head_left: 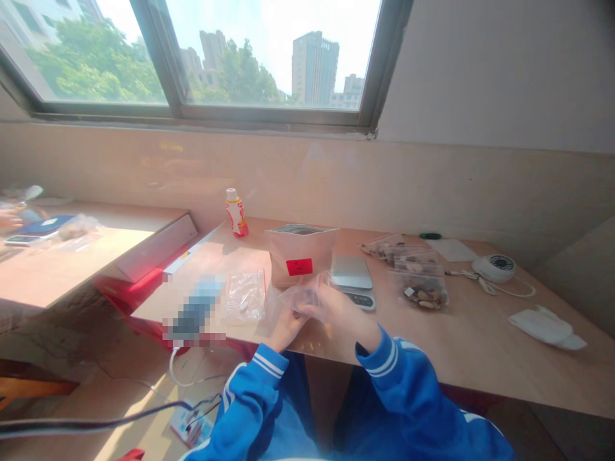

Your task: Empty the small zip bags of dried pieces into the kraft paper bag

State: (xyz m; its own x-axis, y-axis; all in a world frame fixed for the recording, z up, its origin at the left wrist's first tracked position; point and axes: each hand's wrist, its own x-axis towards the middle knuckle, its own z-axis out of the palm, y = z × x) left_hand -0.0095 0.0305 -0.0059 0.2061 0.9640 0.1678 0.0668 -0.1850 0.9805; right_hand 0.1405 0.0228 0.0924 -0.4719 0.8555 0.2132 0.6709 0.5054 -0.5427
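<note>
Both my hands are in front of a standing pale pouch (317, 248) with a red label; its top is open. Between them is a clear plastic bag (298, 294). My left hand (288, 326) is closed on the bag's lower part, palm partly turned up. My right hand (336, 310) pinches the same bag from the other side, fingers partly hidden by the film. A small digital scale (352, 272) lies just beyond my right hand. Left of my hands is a stack of clear plastic bags (245, 296) with a red edge.
Several zip bags of brown dried pieces (423, 291) lie right of the scale. Farther right are a white dome camera (494, 267) with its cable and a white packet (546, 328). A drink bottle (236, 214) stands at the back. A phone-like blurred object (195, 310) is left, with a cable.
</note>
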